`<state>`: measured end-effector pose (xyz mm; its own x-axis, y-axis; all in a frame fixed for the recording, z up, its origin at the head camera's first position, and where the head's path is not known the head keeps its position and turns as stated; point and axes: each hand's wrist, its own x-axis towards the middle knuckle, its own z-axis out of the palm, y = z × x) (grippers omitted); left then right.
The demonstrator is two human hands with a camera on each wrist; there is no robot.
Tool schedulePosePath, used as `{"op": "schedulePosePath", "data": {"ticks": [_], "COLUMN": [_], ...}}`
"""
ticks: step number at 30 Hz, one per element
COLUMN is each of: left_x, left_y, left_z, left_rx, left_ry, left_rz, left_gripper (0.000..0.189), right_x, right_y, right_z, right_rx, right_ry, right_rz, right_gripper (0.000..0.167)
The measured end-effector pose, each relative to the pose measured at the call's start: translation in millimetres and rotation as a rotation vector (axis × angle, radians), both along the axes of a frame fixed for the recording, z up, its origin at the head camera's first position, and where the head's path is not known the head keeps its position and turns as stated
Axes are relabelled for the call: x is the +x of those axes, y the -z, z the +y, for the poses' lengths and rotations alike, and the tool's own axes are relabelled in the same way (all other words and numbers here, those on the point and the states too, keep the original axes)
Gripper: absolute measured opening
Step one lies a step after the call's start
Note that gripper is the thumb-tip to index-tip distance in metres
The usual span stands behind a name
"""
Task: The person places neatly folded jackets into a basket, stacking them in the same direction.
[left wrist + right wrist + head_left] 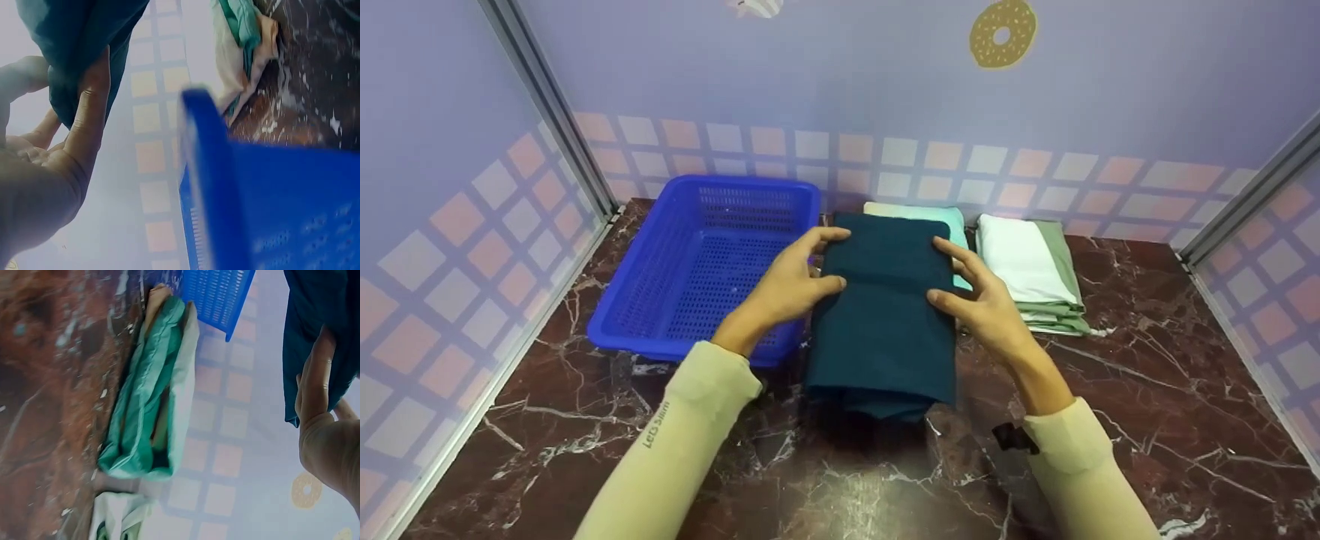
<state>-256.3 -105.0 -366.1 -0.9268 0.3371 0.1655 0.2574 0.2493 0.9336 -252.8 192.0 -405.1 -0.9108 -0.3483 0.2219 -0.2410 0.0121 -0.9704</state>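
A folded dark teal cloth [885, 315] is held up over the table between both hands. My left hand [799, 277] grips its left edge, thumb on top and the other fingers reaching round the side. On the opposite edge, my right hand [982, 300] grips it the same way. In the left wrist view the cloth [84, 34] hangs between thumb and fingers. The right wrist view has fingers [319, 377] pressed along the cloth's underside. Behind the cloth, partly covered by it, lies a folded mint-green and cream garment [952, 217].
A blue plastic basket [622, 300] with perforated walls stands at the left, close beside my left hand. To the right lies a folded white and green garment [1024, 262]. The dark red marbled table [1170, 375] is bounded by patterned walls at the back and sides.
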Motion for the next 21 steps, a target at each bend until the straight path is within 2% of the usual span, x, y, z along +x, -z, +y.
{"op": "schedulePosePath", "data": {"ticks": [7,14,21], "left_x": [-6.5,-18.7,-30.1], "left_y": [-12.2,-23.5,-30.4], "left_z": [-19.4,-39.7,-66.5], "left_rx": [-0.097,-0.060,-0.115], "left_ry": [-0.061,-0.084,-0.127], "left_rz": [-0.017,-0.100,-0.119], "left_gripper": [0.058,0.058,0.059], "right_x": [-14.3,-26.7,-38.0], "right_y": [-12.6,-26.4,-36.3], "right_z": [-20,-39,-66], "right_rx": [0.036,0.050,0.041], "right_ry": [0.020,0.020,-0.016], "right_rz": [0.007,-0.035,-0.068], "right_gripper": [0.071,0.070,0.070]}}
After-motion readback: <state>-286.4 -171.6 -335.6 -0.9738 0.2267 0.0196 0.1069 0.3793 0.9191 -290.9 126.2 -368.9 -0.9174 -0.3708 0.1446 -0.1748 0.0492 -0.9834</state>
